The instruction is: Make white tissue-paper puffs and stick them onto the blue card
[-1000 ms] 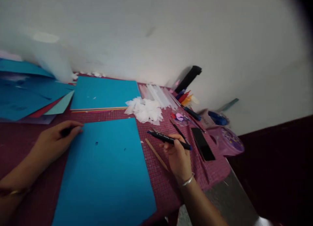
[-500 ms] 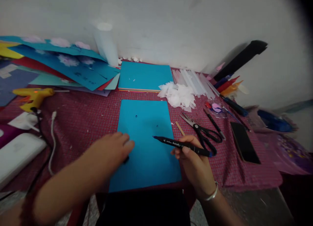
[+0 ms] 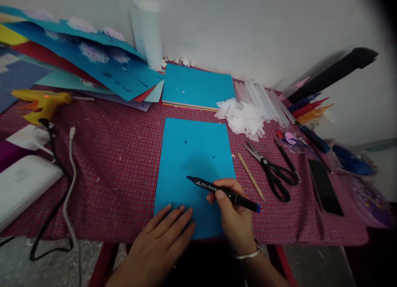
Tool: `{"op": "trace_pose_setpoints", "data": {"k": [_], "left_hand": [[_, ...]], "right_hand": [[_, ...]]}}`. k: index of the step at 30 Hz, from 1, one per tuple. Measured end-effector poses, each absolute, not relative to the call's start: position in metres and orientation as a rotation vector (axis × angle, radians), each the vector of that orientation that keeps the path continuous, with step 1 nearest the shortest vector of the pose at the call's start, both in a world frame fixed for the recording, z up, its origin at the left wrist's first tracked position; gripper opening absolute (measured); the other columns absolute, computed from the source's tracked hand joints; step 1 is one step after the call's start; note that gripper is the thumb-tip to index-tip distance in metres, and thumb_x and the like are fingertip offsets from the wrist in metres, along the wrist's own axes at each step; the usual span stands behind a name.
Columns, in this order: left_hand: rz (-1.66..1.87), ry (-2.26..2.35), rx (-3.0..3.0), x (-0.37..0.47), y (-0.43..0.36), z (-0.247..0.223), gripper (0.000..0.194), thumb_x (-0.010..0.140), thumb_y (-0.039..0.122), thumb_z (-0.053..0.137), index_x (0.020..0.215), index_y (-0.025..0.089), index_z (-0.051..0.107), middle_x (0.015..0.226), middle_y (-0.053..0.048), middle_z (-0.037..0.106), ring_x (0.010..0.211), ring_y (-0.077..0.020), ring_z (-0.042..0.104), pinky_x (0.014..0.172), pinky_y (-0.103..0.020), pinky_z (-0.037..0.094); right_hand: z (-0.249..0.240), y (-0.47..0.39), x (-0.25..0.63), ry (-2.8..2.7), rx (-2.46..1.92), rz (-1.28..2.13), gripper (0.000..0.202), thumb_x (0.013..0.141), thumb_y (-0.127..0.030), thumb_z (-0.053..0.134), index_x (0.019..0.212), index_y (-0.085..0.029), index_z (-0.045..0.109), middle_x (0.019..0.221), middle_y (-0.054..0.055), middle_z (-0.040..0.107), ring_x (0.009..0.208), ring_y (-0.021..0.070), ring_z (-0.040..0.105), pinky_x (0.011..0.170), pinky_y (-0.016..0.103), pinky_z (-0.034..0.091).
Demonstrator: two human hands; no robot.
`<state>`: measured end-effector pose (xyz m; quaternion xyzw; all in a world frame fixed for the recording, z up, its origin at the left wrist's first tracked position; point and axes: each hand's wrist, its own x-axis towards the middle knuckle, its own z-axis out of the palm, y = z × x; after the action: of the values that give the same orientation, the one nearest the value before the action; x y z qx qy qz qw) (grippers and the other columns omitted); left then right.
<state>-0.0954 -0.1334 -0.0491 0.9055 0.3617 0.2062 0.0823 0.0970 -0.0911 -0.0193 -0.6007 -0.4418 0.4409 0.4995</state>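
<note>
Beneath our right hand [image 3: 234, 212], which pinches the black marker [image 3: 204, 184], lies the blue sheet [image 3: 201, 154]; left of that grip, should our flat, loosely spread left hand [image 3: 164, 237] slip, the sheet could slide and catch stray ink.

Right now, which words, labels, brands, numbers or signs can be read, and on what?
No text reads clearly.
Black marker in the right hand: white lettering, too blurred.
Blue card, back left: dark marks, possibly writing, blurred.
White box, left: faint marking, too blurred.
Blue sheet: two marks, too small.
</note>
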Motion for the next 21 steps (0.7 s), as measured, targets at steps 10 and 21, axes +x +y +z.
{"op": "trace_pose_setpoints", "data": {"k": [10, 21], "left_hand": [[0.969, 1.190, 2.602, -0.083, -0.130, -0.053, 0.022, 0.091, 0.030, 0.049, 0.098, 0.025, 0.069, 0.113, 0.003, 0.069, 0.111, -0.0125, 0.058, 0.116, -0.031, 0.025], [0.953, 1.200, 2.648, -0.083, -0.128, -0.056, 0.022, 0.092, 0.031, 0.047, 0.095, 0.027, 0.068, 0.108, 0.006, 0.070, 0.105, -0.0099, 0.061, 0.114, -0.028, 0.029]], "right_hand": [[-0.018, -0.091, 0.099, -1.377, -1.394, 1.065, 0.024, 0.082, -0.019, 0.059, 0.104, -0.029, 0.062, 0.092, 0.002, 0.067, 0.079, 0.0174, 0.066, 0.069, 0.029, 0.054], [-0.022, -0.089, 0.101, -1.458, -1.474, 0.947, 0.022, 0.083, -0.017, 0.054, 0.099, -0.030, 0.062, 0.086, -0.001, 0.063, 0.066, 0.0124, 0.062, 0.059, 0.024, 0.052]]}}
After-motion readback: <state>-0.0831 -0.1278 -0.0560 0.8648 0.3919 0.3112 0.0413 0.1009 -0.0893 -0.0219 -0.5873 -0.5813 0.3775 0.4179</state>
